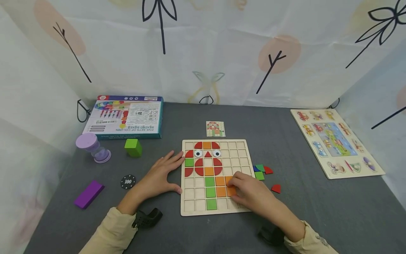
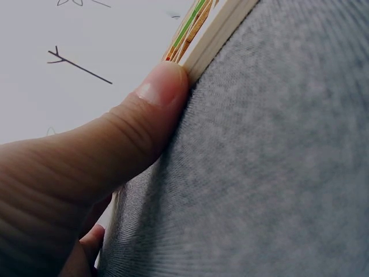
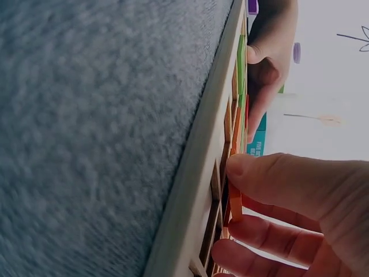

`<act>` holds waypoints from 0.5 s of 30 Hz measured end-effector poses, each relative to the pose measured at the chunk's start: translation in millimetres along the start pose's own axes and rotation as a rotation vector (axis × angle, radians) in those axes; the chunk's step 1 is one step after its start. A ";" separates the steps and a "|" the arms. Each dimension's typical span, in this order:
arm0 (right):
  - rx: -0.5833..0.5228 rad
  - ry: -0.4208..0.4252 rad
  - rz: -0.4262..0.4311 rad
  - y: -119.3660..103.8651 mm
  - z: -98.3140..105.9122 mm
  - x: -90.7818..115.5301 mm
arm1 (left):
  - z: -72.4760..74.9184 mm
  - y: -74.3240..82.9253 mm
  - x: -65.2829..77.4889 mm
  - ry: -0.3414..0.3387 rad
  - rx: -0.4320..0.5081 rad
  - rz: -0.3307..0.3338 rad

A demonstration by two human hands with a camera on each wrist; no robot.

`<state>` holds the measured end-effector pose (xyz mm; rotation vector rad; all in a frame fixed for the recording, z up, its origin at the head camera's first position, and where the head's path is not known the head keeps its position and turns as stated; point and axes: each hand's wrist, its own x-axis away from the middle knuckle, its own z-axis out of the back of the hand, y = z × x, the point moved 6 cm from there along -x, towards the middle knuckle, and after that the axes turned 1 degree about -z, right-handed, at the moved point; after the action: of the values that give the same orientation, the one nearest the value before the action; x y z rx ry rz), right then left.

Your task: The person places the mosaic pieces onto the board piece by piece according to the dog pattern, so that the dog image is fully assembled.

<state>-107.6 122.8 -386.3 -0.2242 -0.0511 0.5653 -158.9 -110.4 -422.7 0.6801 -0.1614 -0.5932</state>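
A wooden grid board (image 1: 189, 205) lies on the table, with red, orange and green tiles and two eye pieces set in its cells. My left hand (image 1: 158, 178) rests against its left side, fingers spread and the thumb (image 2: 164, 86) touching the edge. Over the lower right cells, my right hand (image 1: 253, 193) pinches an orange square tile (image 3: 235, 202) between thumb and fingers. The tile stands tilted at the grid beside other orange squares (image 1: 220, 181). Below them runs a green column of squares (image 1: 210, 192). My right hand hides part of the board.
Loose green squares (image 1: 259, 175), red quarter pieces (image 1: 276, 188) and a blue piece lie right of the board. Behind it is a small pattern card (image 1: 215, 129). A box (image 1: 139, 121), purple hourglass (image 1: 95, 150), green cube (image 1: 133, 147), black 100 chip (image 1: 128, 181), purple block (image 1: 89, 194) and picture puzzle (image 1: 336, 141) surround it.
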 end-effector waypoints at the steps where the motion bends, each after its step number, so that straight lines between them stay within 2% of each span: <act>1: -0.002 -0.001 0.001 0.0 0.1 -0.1 | 0.1 0.2 0.1 0.001 0.001 -0.001; 4: -0.023 -0.002 -0.016 3.0 3.0 1.0 | 0.0 0.3 0.2 0.008 -0.001 -0.009; 7: -0.040 0.041 -0.055 15.1 14.0 4.6 | -0.1 0.5 0.1 0.015 -0.002 -0.015; 11: -0.016 0.125 -0.149 48.9 33.6 11.9 | -0.4 0.0 -0.4 0.013 0.002 -0.013; 15: 0.031 0.123 -0.242 85.3 42.7 14.9 | -0.8 -1.5 -0.2 0.001 0.005 0.002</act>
<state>-144.5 209.2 -364.1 -0.2186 0.0499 0.3106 -159.5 -110.9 -424.3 0.6852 -0.1630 -0.5904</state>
